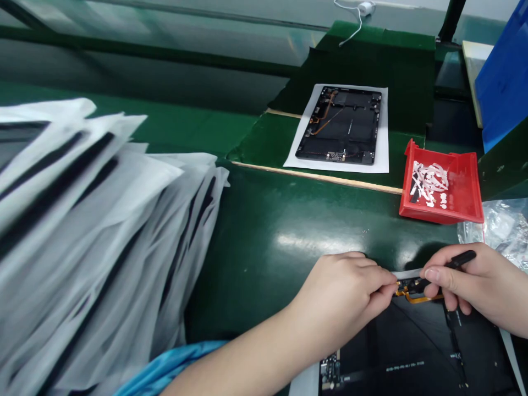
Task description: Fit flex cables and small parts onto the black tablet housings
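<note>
An opened tablet (396, 341) lies at the lower right on a white sheet, with its black inside, small circuit boards and an orange ribbon cable (418, 299) showing. My right hand (466, 280) grips a black pen-like tool (462, 258), its tip down at the tablet's upper edge by the ribbon cable. Close beside that tip, the fingers of my left hand (355, 280) are pinched together at the same edge. Whatever sits between those left fingertips is hidden. My left forearm crosses over the tablet's left side.
Another opened tablet (342, 126) rests on white paper farther back on the green bench. A red bin (443, 203) holds small white strips and bits. Clear plastic bags (507, 225) lie behind my right hand. At left stand many dark panels in white sleeves (124, 247). A blue container (503, 77) rises at right.
</note>
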Tool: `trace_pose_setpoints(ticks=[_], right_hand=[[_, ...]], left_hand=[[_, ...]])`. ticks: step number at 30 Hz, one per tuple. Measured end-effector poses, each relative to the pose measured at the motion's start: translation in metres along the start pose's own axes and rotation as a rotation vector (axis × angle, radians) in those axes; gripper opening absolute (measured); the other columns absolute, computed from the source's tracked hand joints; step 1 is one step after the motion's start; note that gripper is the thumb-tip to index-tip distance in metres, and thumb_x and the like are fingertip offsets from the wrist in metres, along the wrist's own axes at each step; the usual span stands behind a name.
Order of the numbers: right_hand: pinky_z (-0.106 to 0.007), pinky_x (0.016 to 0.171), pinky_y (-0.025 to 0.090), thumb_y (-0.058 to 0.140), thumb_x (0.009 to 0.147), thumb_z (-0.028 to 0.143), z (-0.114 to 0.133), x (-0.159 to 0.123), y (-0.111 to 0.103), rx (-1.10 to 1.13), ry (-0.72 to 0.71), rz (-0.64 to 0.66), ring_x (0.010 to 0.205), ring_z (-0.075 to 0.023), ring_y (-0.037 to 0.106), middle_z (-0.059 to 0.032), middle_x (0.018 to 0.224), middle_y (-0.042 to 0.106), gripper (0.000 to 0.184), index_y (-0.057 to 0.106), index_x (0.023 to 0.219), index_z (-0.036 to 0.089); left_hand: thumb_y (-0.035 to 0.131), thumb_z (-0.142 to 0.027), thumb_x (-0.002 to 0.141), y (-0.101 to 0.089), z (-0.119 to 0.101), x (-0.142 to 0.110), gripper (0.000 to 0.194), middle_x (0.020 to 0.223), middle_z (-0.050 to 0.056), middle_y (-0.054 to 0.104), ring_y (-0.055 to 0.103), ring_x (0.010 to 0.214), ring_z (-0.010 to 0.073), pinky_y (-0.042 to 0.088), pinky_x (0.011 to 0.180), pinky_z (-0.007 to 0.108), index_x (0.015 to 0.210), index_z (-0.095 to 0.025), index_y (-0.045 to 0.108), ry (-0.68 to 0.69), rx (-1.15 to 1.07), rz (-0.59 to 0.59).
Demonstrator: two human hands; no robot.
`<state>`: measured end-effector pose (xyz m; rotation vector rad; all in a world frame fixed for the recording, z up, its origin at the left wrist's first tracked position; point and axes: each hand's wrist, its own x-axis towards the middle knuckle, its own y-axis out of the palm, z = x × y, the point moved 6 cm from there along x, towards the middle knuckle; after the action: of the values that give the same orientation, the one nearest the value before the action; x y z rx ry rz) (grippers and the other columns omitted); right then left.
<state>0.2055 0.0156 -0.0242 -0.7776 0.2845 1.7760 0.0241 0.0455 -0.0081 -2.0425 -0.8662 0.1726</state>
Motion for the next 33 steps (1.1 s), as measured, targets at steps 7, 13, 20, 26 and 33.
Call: trace_pose_setpoints(ticks=[7,13,20,26,33], right_hand=[[-0.015,0.045,0.046,0.066,0.091,0.045,0.001,-0.001,0.001,0.012,-0.007,-0.006,0.055,-0.0094,0.062,-0.0012,0.078,0.076,0.024,0.074,0.085,0.023],[-0.016,0.046,0.047,0.066,0.09,0.045,0.003,-0.001,0.001,0.016,-0.002,0.001,0.056,-0.0096,0.062,-0.0017,0.078,0.076,0.024,0.074,0.086,0.023],[-0.016,0.047,0.047,0.065,0.09,0.051,-0.002,0.001,0.001,-0.037,0.018,-0.004,0.056,-0.0097,0.062,-0.0013,0.081,0.077,0.028,0.074,0.087,0.024],[-0.016,0.048,0.049,0.065,0.091,0.05,-0.002,-0.001,0.002,-0.033,-0.041,-0.012,0.057,-0.0102,0.064,-0.0005,0.077,0.075,0.028,0.074,0.084,0.025],[-0.017,0.05,0.052,0.062,0.094,0.046,0.007,-0.006,0.0,-0.141,-0.176,-0.077,0.057,-0.0114,0.065,0.0012,0.073,0.074,0.028,0.074,0.081,0.025]], left_hand=[[0.06,-0.018,0.093,0.0,0.001,0.001,0.017,0.069,-0.003,0.073,0.065,0.06,0.0146,0.048,0.061,0.026,0.085,-0.022,0.075,-0.007,0.005,0.001],[0.061,-0.018,0.093,-0.001,0.001,0.001,0.016,0.07,-0.003,0.074,0.064,0.059,0.0146,0.047,0.061,0.026,0.085,-0.022,0.075,0.002,0.012,-0.004],[0.061,-0.017,0.093,-0.002,0.0,0.001,0.017,0.07,-0.004,0.074,0.064,0.059,0.014,0.046,0.061,0.025,0.085,-0.022,0.075,0.003,0.005,-0.008],[0.059,-0.018,0.094,-0.001,0.0,0.001,0.02,0.07,-0.003,0.073,0.065,0.06,0.0145,0.046,0.061,0.025,0.086,-0.022,0.076,-0.011,0.02,0.016],[0.062,-0.017,0.092,-0.001,0.002,0.001,0.016,0.073,-0.004,0.075,0.065,0.061,0.0151,0.047,0.061,0.026,0.086,-0.022,0.075,-0.009,0.012,0.01]])
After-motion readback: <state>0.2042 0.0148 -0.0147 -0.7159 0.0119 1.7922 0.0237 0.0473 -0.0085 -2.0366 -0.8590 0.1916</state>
